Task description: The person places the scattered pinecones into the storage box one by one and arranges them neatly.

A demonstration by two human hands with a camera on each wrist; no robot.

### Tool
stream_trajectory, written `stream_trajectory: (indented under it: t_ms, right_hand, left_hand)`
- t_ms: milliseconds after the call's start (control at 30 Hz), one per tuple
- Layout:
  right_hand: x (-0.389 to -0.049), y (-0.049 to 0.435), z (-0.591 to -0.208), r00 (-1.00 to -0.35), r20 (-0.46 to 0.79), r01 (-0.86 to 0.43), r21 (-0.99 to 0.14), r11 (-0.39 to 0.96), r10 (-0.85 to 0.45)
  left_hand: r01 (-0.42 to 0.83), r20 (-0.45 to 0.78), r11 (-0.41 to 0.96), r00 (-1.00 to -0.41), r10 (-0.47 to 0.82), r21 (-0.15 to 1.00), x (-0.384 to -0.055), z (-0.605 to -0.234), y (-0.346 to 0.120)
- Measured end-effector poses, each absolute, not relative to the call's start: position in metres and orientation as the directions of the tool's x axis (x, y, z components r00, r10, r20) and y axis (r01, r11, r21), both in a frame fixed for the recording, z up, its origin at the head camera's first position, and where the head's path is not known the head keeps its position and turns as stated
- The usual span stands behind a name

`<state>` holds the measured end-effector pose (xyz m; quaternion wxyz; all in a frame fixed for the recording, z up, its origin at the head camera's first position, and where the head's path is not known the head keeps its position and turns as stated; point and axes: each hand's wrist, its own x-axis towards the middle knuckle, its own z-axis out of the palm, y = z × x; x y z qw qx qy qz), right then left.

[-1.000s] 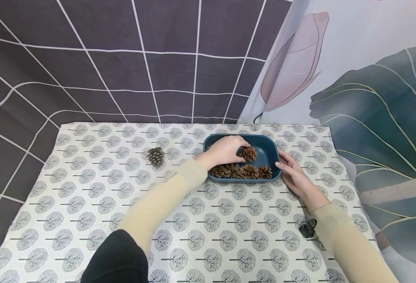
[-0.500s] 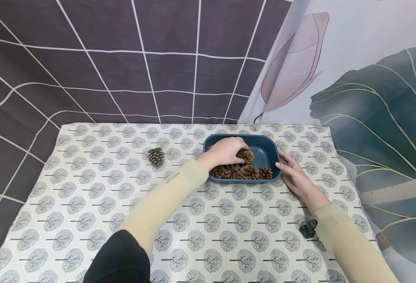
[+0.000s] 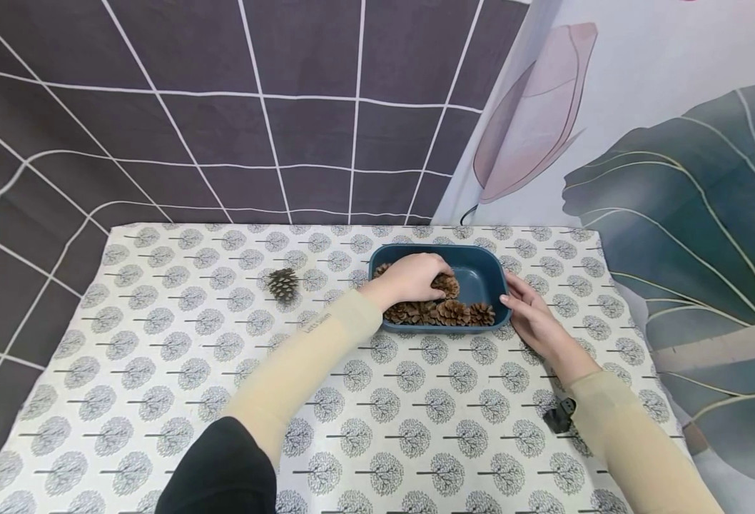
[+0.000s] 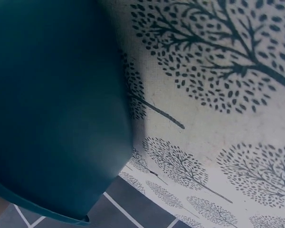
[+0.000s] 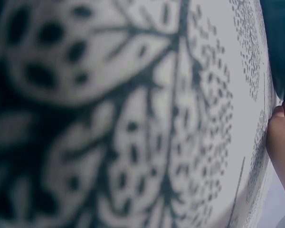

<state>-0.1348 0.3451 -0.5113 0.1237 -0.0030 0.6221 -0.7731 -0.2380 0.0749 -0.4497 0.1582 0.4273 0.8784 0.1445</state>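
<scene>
A dark blue-green tub [image 3: 480,263] stands on the table and holds several brown pine cones, with a row of them [image 3: 451,312] along its near wall. My left hand [image 3: 409,277] reaches down into the tub and grips a pine cone [image 3: 447,285] between thumb and fingers, near the middle. Part of that cone and the tub's left side are hidden by the hand. Against the tub's right end rests my right hand [image 3: 531,310], fingers extended and thumb at the rim. The left wrist view is filled largely by the tub's outer wall [image 4: 61,114].
One darker pine cone [image 3: 283,285] lies on the tree-print tablecloth [image 3: 352,435] left of the tub. A small black object [image 3: 559,415] sits by the right wrist. Behind the table hangs a dark grid-patterned cloth [image 3: 307,128].
My left hand and the pine cone in it have shifted slightly left and down within the tub. My right hand and the tub stay in place.
</scene>
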Motion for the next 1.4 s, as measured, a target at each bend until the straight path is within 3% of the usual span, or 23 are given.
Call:
stream_trajectory:
  t_ms: [600, 1100, 1400]
  right_hand:
    - [-0.135, 0.344, -0.513, -0.971, -0.139, 0.180, -0.961, -0.212, -0.195]
    - [-0.137, 0.345, -0.513, -0.971, -0.136, 0.175, -0.965, -0.196, -0.198]
    - [-0.135, 0.345, -0.511, -0.971, -0.151, 0.187, -0.962, -0.199, -0.184]
  left_hand:
    - [0.715, -0.152, 0.572, -0.564, 0.812, 0.403, -0.242, -0.448, 0.074]
    - [0.688, -0.168, 0.588, -0.578, 0.798, 0.424, -0.239, -0.444, 0.069]
    - [0.709, -0.090, 0.555, -0.579, 0.810, 0.435, -0.243, -0.436, 0.058]
